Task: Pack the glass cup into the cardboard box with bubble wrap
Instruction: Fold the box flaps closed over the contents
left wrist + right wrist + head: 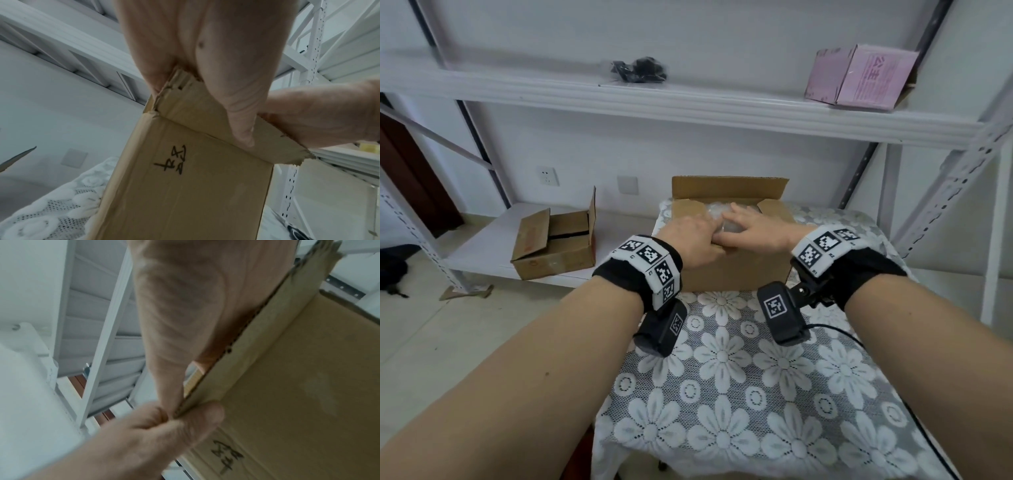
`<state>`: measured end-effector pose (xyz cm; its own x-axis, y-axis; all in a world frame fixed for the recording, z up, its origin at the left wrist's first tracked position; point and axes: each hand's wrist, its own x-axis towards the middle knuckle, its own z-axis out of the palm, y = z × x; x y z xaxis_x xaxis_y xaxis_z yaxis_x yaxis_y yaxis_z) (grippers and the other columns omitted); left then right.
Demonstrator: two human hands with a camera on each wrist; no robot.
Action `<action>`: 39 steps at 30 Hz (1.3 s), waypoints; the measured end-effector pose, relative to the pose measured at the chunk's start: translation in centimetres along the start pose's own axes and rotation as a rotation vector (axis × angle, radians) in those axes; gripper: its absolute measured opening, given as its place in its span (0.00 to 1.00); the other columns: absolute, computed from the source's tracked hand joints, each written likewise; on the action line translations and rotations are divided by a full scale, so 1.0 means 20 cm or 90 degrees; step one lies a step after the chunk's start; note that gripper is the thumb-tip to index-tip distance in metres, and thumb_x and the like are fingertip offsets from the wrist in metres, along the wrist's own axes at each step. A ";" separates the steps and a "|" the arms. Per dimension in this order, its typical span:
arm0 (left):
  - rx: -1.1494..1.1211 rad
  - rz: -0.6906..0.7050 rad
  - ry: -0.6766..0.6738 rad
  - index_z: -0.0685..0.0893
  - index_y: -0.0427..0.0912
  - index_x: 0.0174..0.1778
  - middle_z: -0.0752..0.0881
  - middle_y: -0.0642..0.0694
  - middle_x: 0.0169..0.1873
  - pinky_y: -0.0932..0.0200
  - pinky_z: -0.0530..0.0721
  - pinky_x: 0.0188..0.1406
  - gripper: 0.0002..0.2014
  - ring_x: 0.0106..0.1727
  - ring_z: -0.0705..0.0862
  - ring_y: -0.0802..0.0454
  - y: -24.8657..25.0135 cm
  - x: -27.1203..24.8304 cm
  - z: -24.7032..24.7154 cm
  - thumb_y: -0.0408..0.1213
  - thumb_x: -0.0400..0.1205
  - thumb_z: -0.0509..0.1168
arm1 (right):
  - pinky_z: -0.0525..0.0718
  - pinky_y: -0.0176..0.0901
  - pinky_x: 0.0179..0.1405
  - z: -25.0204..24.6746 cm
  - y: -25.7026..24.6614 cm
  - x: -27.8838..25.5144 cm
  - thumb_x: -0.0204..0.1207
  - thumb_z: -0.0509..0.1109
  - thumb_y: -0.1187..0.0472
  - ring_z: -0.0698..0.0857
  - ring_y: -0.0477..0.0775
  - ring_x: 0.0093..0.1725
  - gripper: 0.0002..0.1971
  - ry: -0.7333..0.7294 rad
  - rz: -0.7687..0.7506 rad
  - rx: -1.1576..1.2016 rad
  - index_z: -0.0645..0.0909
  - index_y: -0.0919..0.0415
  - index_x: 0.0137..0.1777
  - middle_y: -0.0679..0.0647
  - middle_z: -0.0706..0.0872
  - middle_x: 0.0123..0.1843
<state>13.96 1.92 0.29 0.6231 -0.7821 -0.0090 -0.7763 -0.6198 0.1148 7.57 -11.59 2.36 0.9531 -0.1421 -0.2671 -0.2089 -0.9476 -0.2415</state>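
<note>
- Bubble wrap (717,214) shows as a pale, crinkled mass inside the open cardboard box (736,270), which stands at the far end of the lace-covered table (739,377); the glass cup itself cannot be made out, and is presumably bundled within that wrap.
- Left hand (693,240) sits over the near rim, its thumb curled round the near flap (205,104) in the left wrist view, so the grip is closed on cardboard, likely to keep the flap out of the opening.
- Right hand (756,228) lies on the wrap with fingers spread and fairly straight, pressing rather than clutching, probably to seat the padding down.
- Far flap (729,186) stands upright and the side flaps lean outward, leaving the mouth open for packing.
- Handwritten black characters (174,160) mark the near wall of the box; they are too scrawled to read.
- Pink carton (859,77) on the upper shelf bears printed characters, too blurred to read.
- Second brown box (554,245) lies open on the low shelf to the left.
</note>
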 end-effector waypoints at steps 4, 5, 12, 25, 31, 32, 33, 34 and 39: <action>0.013 -0.031 -0.036 0.74 0.47 0.74 0.81 0.42 0.67 0.52 0.74 0.59 0.23 0.67 0.78 0.43 0.00 0.02 -0.06 0.51 0.84 0.57 | 0.49 0.47 0.80 -0.09 0.04 -0.07 0.76 0.61 0.36 0.52 0.51 0.84 0.38 -0.053 -0.026 0.041 0.56 0.50 0.83 0.48 0.52 0.86; 0.016 -0.038 -0.039 0.73 0.49 0.76 0.80 0.43 0.70 0.52 0.74 0.64 0.25 0.69 0.77 0.44 0.00 0.03 -0.07 0.53 0.84 0.57 | 0.51 0.48 0.80 -0.10 0.05 -0.06 0.76 0.61 0.35 0.55 0.52 0.83 0.38 -0.048 -0.025 0.028 0.58 0.51 0.83 0.49 0.55 0.85; -0.054 -0.063 -0.049 0.86 0.54 0.61 0.86 0.48 0.57 0.54 0.79 0.57 0.25 0.56 0.82 0.48 -0.01 0.07 -0.14 0.65 0.78 0.59 | 0.81 0.51 0.58 -0.06 0.11 -0.05 0.74 0.63 0.33 0.82 0.52 0.61 0.26 0.170 -0.011 0.018 0.83 0.48 0.62 0.48 0.84 0.60; -0.098 -0.058 -0.033 0.77 0.49 0.73 0.79 0.45 0.71 0.55 0.73 0.65 0.24 0.71 0.76 0.45 -0.07 0.13 -0.18 0.56 0.85 0.55 | 0.81 0.48 0.53 -0.01 0.21 0.02 0.77 0.62 0.36 0.83 0.54 0.54 0.25 0.443 0.025 0.039 0.80 0.57 0.59 0.52 0.84 0.56; -0.046 -0.069 -0.004 0.82 0.53 0.62 0.84 0.46 0.62 0.55 0.74 0.52 0.23 0.61 0.80 0.46 -0.06 0.18 -0.15 0.60 0.85 0.48 | 0.77 0.46 0.39 -0.11 0.20 0.05 0.78 0.59 0.35 0.83 0.57 0.43 0.27 0.297 0.071 0.003 0.86 0.58 0.43 0.54 0.85 0.39; -0.047 -0.074 0.006 0.83 0.52 0.59 0.85 0.46 0.59 0.55 0.74 0.50 0.23 0.59 0.81 0.46 -0.06 0.19 -0.14 0.60 0.85 0.47 | 0.77 0.46 0.39 -0.11 0.21 0.06 0.78 0.59 0.35 0.83 0.58 0.42 0.27 0.288 0.074 0.009 0.86 0.58 0.41 0.54 0.85 0.37; -0.046 -0.079 0.017 0.83 0.51 0.57 0.85 0.46 0.57 0.55 0.74 0.49 0.23 0.58 0.81 0.46 -0.05 0.19 -0.14 0.60 0.86 0.47 | 0.78 0.47 0.39 -0.11 0.21 0.07 0.79 0.59 0.36 0.83 0.58 0.42 0.26 0.287 0.077 0.015 0.85 0.58 0.40 0.55 0.85 0.38; -0.042 -0.084 0.028 0.83 0.51 0.57 0.85 0.46 0.57 0.55 0.74 0.49 0.22 0.58 0.81 0.46 -0.05 0.20 -0.13 0.59 0.86 0.48 | 0.79 0.48 0.41 -0.10 0.22 0.09 0.79 0.60 0.37 0.84 0.58 0.44 0.25 0.293 0.076 0.022 0.85 0.57 0.40 0.55 0.86 0.40; -0.003 -0.101 0.105 0.79 0.54 0.64 0.85 0.48 0.60 0.54 0.74 0.48 0.16 0.61 0.82 0.46 -0.02 0.21 -0.10 0.53 0.86 0.54 | 0.77 0.46 0.50 0.02 0.24 0.14 0.79 0.65 0.44 0.82 0.56 0.55 0.17 0.365 0.063 0.070 0.84 0.57 0.55 0.53 0.86 0.55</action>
<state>17.03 -0.95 2.10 0.7451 -0.6532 0.1346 -0.6668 -0.7339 0.1297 9.16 -16.39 0.16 0.8873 -0.3898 0.2466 -0.2956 -0.8910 -0.3447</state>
